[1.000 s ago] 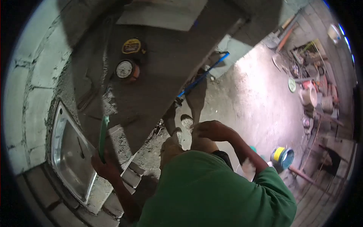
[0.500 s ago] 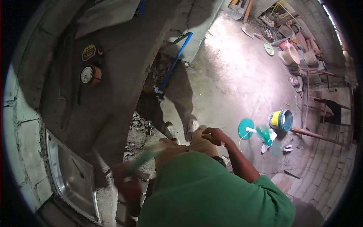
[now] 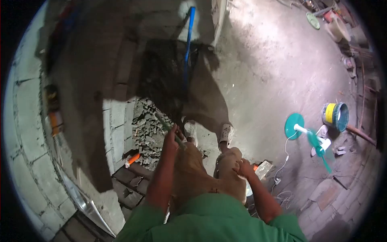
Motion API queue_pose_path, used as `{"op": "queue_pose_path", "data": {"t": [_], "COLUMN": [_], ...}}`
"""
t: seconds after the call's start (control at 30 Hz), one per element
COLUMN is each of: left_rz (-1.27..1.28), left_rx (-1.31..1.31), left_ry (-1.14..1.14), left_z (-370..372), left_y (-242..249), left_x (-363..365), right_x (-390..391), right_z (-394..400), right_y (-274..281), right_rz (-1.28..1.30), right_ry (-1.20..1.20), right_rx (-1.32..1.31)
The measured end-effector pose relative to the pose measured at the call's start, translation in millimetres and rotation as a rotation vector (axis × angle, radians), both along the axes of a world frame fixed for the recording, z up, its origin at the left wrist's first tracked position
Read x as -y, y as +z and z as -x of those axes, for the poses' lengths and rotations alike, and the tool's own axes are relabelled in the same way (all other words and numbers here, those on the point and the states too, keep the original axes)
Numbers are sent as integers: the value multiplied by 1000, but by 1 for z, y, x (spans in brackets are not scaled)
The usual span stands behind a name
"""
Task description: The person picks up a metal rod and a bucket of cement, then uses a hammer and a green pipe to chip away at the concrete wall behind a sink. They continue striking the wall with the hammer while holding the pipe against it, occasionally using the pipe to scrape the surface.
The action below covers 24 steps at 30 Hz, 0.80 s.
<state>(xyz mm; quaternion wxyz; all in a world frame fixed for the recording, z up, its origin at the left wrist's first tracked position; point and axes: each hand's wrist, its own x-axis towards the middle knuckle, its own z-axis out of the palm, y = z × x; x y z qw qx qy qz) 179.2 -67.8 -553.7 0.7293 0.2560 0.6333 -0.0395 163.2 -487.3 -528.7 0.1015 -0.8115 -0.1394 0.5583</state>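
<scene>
Left hand: my left hand [image 3: 171, 139] is closed around a thin green tool [image 3: 167, 128], fingers wrapped on its near end; the shaft slants up and to the left, blurred
Tool position: over the rubble pile [image 3: 150, 131], just left of my left knee
Right hand: my right hand [image 3: 243, 167] rests on my right thigh, fingers curled; I cannot tell whether it pinches anything
Feet: two light shoes [image 3: 227, 132] on the concrete floor [image 3: 262, 72], just beyond my knees
Left side: block wall [image 3: 28, 133] and a metal sink rim [image 3: 82, 201] at near left; dark bricks [image 3: 129, 183] below the rubble
Far: blue bar [image 3: 188, 44] standing upright in shadow
Right side: green fan [image 3: 308, 135] lying on the floor, blue and yellow bucket [image 3: 334, 116] just beyond it
</scene>
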Motion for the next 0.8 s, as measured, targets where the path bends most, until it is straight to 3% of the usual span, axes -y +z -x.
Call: {"op": "queue_pose_path", "data": {"t": [0.07,0.13,0.2,0.33,0.43,0.57,0.63,0.7,0.73,0.8], "left_rz": [-59,-91,-84,-280,-324,-357,-319,-289,-338,-401], "left_rx": [-98,-89,-35,-243,-536,-463,-371,-265,-378,-462], "left_ry": [81,183,165,-23,-150,-286,-293,-293,-434,-568], "left_z": [-39,-36,-48,-78,-117,-103,-69,-73,-104,-124], "left_y": [-54,-172,-244,-369,-412,-505,-586,-594,-541,-496], "left_x": [-11,-41,-62,-92,-88,-123,-173,-174,-151,-132], "right_x": [1,-16,-21,-41,-43,-44,-47,-46,-46,-48], "right_z": [29,37,59,53,52,44,39,35,34,32], "right_y": [-21,-10,-27,-32,-43,-46,-50,-49,-49,-47], "right_rz": [3,30,-103,-21,48,101,116,140,139,84], "right_ry": [-125,-244,-514,-514,-479,-474,-491,-459,-460,-448], "right_rx": [-55,-92,32,47,61,-9,-10,-17,-4,63]}}
